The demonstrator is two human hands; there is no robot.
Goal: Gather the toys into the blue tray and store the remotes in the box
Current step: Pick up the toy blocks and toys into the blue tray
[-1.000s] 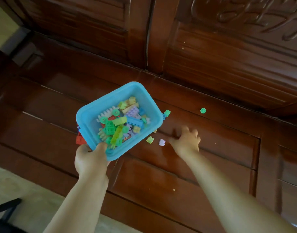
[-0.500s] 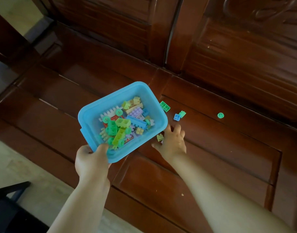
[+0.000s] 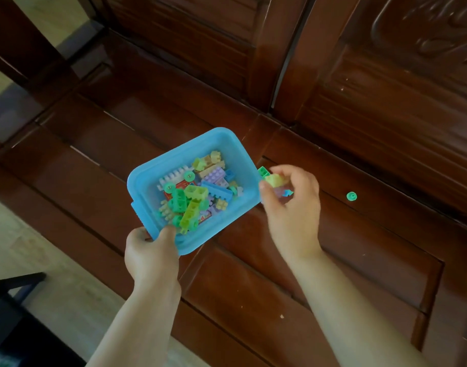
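My left hand (image 3: 151,254) grips the near corner of the blue tray (image 3: 147,178), holding it above the wooden bench. Several small toy bricks in green, yellow, purple and blue fill the tray. My right hand (image 3: 292,207) is lifted just right of the tray's rim, its fingers pinching a yellow-green brick (image 3: 276,180). A purple brick and a blue brick (image 3: 288,193) show under its fingers; whether it holds them I cannot tell. A green brick (image 3: 263,171) lies on the bench behind the hand. A green round toy wheel (image 3: 351,196) lies alone farther right.
The dark wooden bench seat (image 3: 333,260) runs across the view, with its carved backrest (image 3: 385,88) behind. Pale floor (image 3: 55,260) lies at the lower left, with a dark object (image 3: 12,313) at the bottom left corner. No remotes or box are in view.
My right hand has risen from the bench with the yellow-green brick and moved up beside the tray's right rim. The view has shifted closer and left.
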